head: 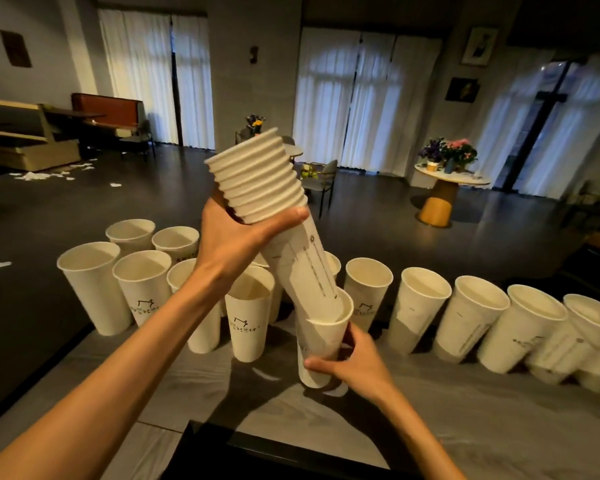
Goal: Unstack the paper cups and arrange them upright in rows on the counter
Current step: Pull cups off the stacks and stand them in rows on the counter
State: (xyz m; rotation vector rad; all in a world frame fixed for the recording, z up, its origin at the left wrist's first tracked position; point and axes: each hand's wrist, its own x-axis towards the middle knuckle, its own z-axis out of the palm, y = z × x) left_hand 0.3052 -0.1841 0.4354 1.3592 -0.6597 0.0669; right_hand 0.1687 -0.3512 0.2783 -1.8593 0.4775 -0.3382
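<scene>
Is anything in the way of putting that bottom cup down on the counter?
Nothing visible blocks it. The right hand holds the bottom cup just above a bare patch of counter, in front of the standing cups. It is still partly sleeved over the stack in the left hand.

- The stack of cups (pixel 261 183) in my left hand (pixel 229 242) is plain off-white, its rims forming pale ridged bands.
- The lowest stacked cup carries a thin dark dotted line down its side.
- The single cup (pixel 321 341) in my right hand (pixel 357 367) is cream-white.
- The standing cups (pixel 246 313) are white with small black line-drawn logos.
- The counter (pixel 465 420) is grey with faint streaks.
</scene>
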